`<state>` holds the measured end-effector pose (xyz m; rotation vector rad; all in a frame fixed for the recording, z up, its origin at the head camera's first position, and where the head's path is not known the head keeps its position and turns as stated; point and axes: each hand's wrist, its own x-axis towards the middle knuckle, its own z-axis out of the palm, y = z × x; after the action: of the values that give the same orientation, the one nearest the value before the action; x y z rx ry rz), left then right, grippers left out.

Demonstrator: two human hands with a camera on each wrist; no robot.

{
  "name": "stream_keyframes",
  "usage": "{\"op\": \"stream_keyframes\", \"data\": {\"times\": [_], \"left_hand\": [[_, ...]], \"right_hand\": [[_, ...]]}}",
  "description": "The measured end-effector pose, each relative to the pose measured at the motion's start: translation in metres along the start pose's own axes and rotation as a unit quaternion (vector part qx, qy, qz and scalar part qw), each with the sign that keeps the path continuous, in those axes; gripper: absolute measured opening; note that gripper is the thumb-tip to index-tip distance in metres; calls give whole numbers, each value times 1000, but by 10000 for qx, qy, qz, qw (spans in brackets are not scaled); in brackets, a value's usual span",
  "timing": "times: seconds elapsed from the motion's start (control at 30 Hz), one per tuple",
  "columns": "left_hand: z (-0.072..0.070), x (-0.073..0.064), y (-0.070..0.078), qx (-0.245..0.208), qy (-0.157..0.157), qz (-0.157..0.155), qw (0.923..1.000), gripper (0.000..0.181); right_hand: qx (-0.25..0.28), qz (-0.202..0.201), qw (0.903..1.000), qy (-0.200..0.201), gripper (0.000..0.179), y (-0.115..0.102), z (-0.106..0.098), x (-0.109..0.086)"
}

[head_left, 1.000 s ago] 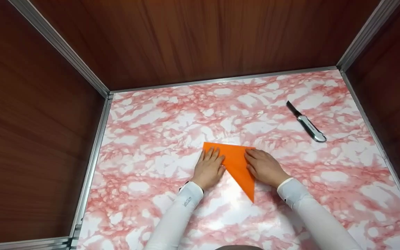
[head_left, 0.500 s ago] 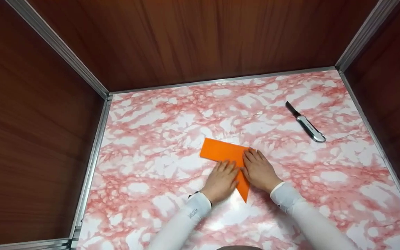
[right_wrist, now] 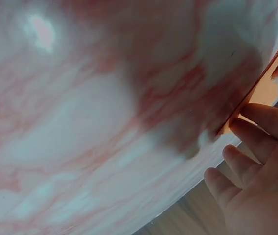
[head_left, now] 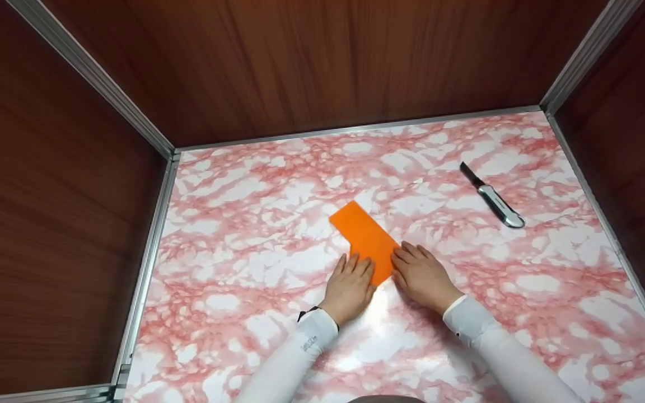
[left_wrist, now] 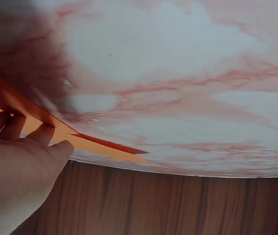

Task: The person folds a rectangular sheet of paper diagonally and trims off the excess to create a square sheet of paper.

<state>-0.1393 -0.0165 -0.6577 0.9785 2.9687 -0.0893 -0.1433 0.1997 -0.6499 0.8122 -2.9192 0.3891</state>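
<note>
A folded sheet of orange paper lies on the table, its narrow upper part pointing toward the far left. My left hand rests on its lower left part. In the left wrist view, the fingertips of the left hand touch the orange paper along a layered edge. My right hand touches the paper's right edge with its fingertips. The right wrist view has the right hand with fingers spread, some of them at the paper. Part of the paper is hidden under the left fingers.
A utility knife with its dark blade out lies at the right rear of the table. The tabletop is pink and white marbled. Brown wood-look panels with metal edging stand at the back and both sides.
The orange paper has turned clockwise, and its upper end now points farther away. My left hand moved right and down, then slightly back left. The right hand stays near the right edge.
</note>
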Motion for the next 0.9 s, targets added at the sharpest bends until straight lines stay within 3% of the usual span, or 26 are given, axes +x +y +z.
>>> {"op": "stream_keyframes", "data": {"times": [0.37, 0.67, 0.9], "left_hand": [[-6, 4, -15, -593, 113, -130, 9981, 50], [-4, 3, -25, -684, 253, -2, 9973, 48], [-4, 5, -25, -719, -8, -36, 9974, 49]], "right_hand": [[186, -139, 9995, -196, 44, -18, 3, -6], [195, -87, 9994, -289, 43, -23, 3, -5], [609, -213, 9973, -351, 41, -11, -4, -3]]}}
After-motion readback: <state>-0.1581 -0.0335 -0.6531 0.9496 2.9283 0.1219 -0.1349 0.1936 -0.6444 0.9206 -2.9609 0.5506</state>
